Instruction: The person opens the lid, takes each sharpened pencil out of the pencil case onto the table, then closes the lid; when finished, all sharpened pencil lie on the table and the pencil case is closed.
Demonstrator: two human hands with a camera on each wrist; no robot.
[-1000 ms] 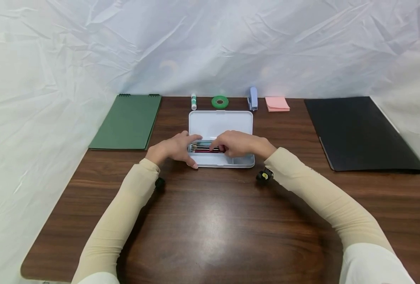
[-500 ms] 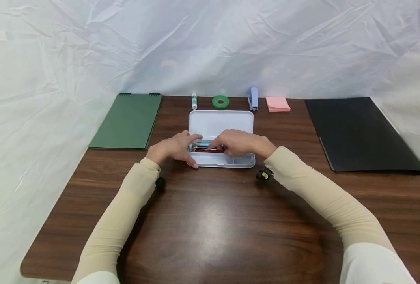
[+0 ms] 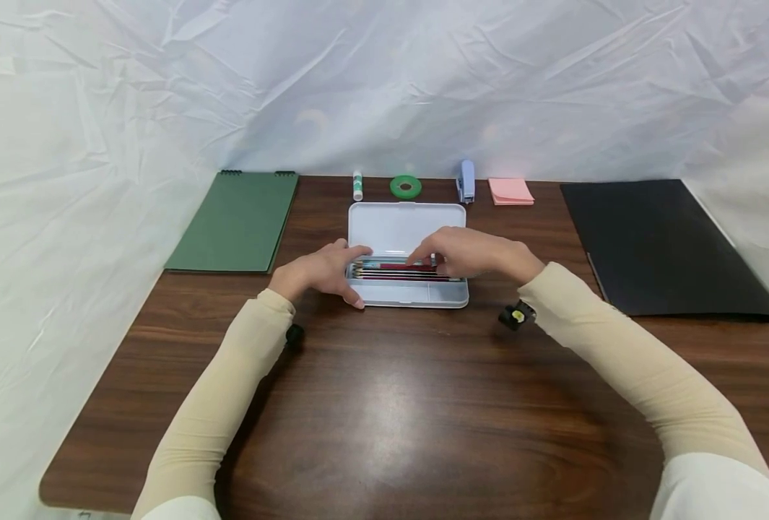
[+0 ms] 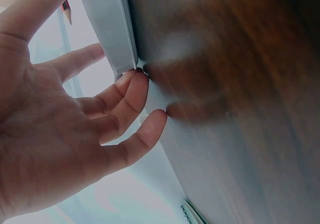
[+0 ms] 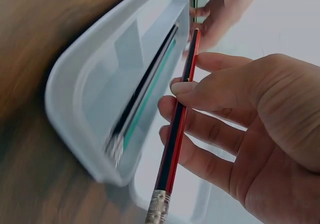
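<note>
1. Two hands are working at an open white pencil case (image 3: 407, 292) lying on a brown wooden table (image 3: 397, 404).
2. The right hand (image 3: 471, 253) is pinching a red pencil (image 5: 176, 129) between thumb and fingertips, the other fingers curling loosely beneath it.
3. The pencil is hovering just above the case's tray, its long axis running left to right along the case; its metal-ferruled end (image 5: 158, 204) is pointing toward the person's right and its other end toward the left hand.
4. More pencils (image 3: 402, 275) are lying in the tray, parallel to the held one.
5. The left hand (image 3: 319, 273) is resting against the case's left end, fingers spread and slightly bent, thumb at the near corner.
6. The case's lid (image 3: 406, 225) is lying open flat behind the tray.
7. Along the far edge are sitting a green notebook (image 3: 235, 222), a glue stick (image 3: 357, 186), a green tape roll (image 3: 406, 187), a blue stapler (image 3: 466, 180), pink sticky notes (image 3: 510, 191) and a black folder (image 3: 663, 245).
</note>
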